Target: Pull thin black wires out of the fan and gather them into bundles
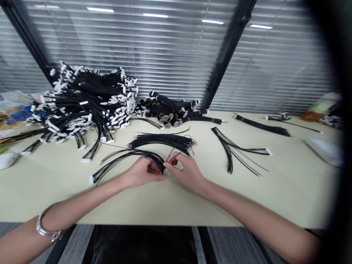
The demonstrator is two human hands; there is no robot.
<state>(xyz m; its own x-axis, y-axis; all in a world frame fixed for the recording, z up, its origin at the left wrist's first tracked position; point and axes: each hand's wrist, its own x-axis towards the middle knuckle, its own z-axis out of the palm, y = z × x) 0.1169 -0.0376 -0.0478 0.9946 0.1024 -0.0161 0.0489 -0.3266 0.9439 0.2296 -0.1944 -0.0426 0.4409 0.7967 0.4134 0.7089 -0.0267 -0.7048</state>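
1. Near centre, the left hand [147,170] closes around the wire bundle [132,152]; slackening could splay its ends.
2. The right hand [188,172] pinches, seemingly on a thin wire [170,153]; tugging could dislodge it.
3. Just beyond, loose wires [159,141] could tangle in.

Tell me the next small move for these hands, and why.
Probably, the right hand should ease its thin wire toward the right end of the black wire bundle: the left hand holds the bundle near that end, and the right fingers are close by.
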